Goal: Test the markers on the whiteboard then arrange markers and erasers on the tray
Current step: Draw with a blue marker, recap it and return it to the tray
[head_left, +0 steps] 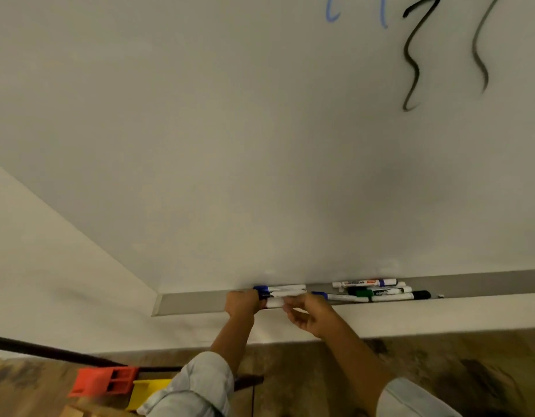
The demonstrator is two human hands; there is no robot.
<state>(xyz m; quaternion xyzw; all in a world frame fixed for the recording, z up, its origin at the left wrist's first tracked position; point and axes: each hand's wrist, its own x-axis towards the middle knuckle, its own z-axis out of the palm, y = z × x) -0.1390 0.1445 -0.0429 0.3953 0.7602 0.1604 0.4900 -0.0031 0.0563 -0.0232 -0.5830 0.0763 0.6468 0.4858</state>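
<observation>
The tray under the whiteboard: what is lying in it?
In the tray, a loose pile of markers lies right; another bunch is gripped by left hand and right hand. Fingers hide some; no eraser visible.

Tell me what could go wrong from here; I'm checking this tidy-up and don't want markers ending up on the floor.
1. Both the left hand and the right hand grip a bunch of markers at the front lip of the tray; one could slip out and drop.
2. The loose pile of markers beside the right hand lies crisscrossed; a nudge might roll one over the lip.
3. An uncapped tip could smear the whiteboard just behind; caps are hard to make out.
</observation>
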